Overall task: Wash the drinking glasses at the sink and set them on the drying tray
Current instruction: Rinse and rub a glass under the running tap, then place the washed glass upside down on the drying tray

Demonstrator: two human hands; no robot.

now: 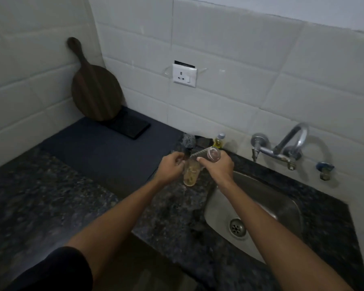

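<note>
My right hand [218, 168] grips a clear drinking glass [213, 154], tilted on its side above the counter's back edge, just left of the steel sink [267, 196]. My left hand [171, 168] has its fingers curled round a second clear glass [175, 157], which shows only faintly. Between the two hands a ribbed glass [191, 175] with a yellowish residue stands upright on the granite counter. Left of the hands lies a large dark flat drying mat [101, 152] with nothing on it.
A steel-wool scrubber [189, 140] and a small bottle of yellow liquid [219, 140] stand behind the hands. The wall tap [290, 143] hangs over the sink; no water is running. A round wooden board [95, 89] leans in the corner beside a black tray [130, 128].
</note>
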